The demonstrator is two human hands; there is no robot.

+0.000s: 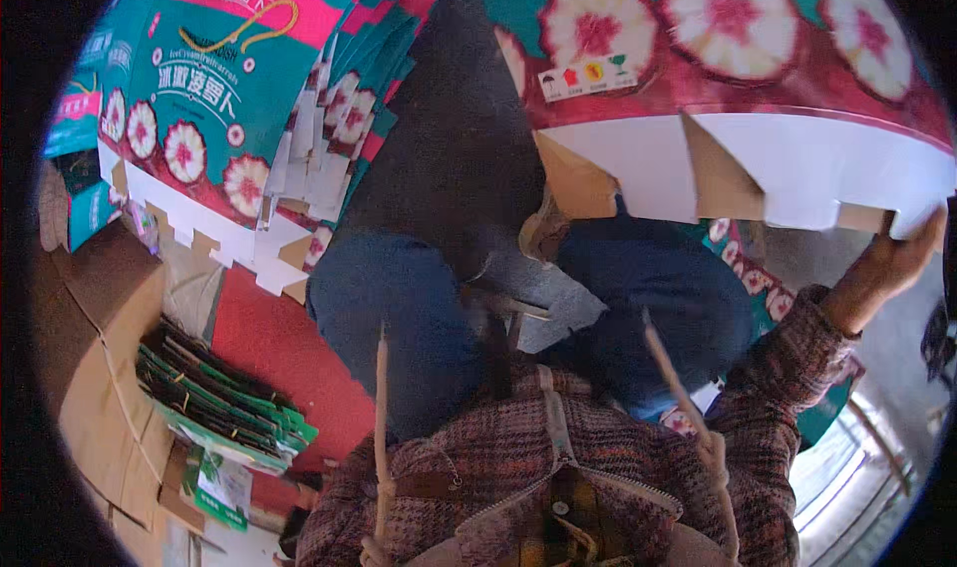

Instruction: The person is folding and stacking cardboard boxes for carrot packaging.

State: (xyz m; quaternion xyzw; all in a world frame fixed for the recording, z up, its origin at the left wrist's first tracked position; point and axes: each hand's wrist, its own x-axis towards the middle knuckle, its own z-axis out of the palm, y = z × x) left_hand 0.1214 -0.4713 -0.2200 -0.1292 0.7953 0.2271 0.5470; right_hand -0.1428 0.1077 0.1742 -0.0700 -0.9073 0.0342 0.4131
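Observation:
A large printed cardboard carton point(718, 79), teal and dark red with pink-and-white radish slices, spreads over the upper right. Its white lower flaps point(847, 158) stick out toward me, with brown inner faces showing on some cut tabs. My right hand point(897, 268) is at the carton's lower right corner, fingers closed around the flap edge; the fingertips are partly hidden in the dark rim. My left arm runs down at the lower left, and only a dim sliver of what seems my left hand point(304, 493) shows beside the sleeve, its fingers hidden.
At the upper left stands a stack of matching flat cartons point(199, 89), a yellow cord handle point(264, 34) on the front one. Green folded pieces with dark cords point(214, 393) lie at lower left, beside a red surface point(284, 358) and brown cardboard point(110, 368). My knees are below the carton.

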